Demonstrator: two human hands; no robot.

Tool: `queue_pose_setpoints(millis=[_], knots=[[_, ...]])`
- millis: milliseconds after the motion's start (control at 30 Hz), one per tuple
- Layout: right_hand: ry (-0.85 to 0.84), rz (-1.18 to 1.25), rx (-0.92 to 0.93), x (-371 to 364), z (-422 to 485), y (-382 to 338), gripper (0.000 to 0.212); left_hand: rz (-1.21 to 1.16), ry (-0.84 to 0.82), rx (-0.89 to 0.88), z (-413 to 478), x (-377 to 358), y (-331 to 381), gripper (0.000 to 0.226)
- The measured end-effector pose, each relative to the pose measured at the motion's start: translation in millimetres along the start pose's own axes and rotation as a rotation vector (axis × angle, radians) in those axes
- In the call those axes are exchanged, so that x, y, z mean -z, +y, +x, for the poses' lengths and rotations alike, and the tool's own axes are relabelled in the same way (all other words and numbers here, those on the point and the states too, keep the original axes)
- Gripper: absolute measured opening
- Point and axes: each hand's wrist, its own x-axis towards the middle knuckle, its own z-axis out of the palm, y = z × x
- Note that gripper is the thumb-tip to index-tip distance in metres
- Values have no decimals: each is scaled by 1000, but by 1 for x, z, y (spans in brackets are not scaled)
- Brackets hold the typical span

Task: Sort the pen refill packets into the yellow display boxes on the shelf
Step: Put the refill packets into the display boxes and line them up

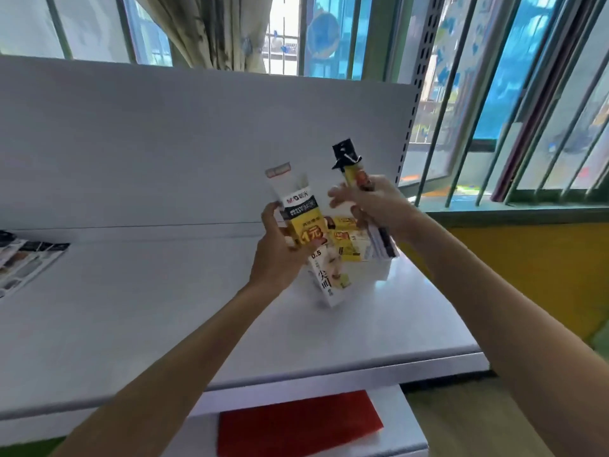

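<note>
Nearest the camera, a red sheet [300, 423] lies on the lower ledge under the white shelf [164, 308], and both bare forearms reach over it toward the shelf's right end. The left hand [280, 252] is curled round the side of a tall yellow display box [326, 278], thumb on its printed front. The box is tilted and seems to be lifted off the shelf, its open top with the white header flap pointing up and away. Just to its right, the right hand [372, 206] grips a bundle of pen refill packets [354, 174] round the middle, with some fingers splayed loose toward the box. The bundle's black end sticks up above the hand and its other end pokes out below. The packets are near the box's mouth but not in it, so I judge the loading step is about to start. Behind the hands, more yellow boxes [349, 245] stand at the shelf's far right (how full they are cannot be seen). The risk is in the angle: box and bundle slant different ways, so the packets could catch on the rim or the flap and fan out of a loose grip. The tilted box could also slip, or knock the boxes behind it. Further back are the white back panel [197, 143], a curtain [214, 28] and the barred window [494, 94]
</note>
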Motion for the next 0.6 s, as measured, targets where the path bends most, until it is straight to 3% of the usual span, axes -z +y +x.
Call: queue_pose_setpoints(millis=[67, 233, 367, 600], knots=[[86, 213, 96, 15, 2, -16, 16, 34, -69, -48, 1, -4, 7, 97], [170, 765, 293, 33, 5, -65, 30, 103, -242, -134, 3, -16, 17, 102], [271, 712, 311, 25, 12, -71, 38, 79, -255, -106, 6, -17, 15, 63], [218, 494, 301, -5, 17, -59, 44, -9, -297, -19, 11, -9, 9, 61]])
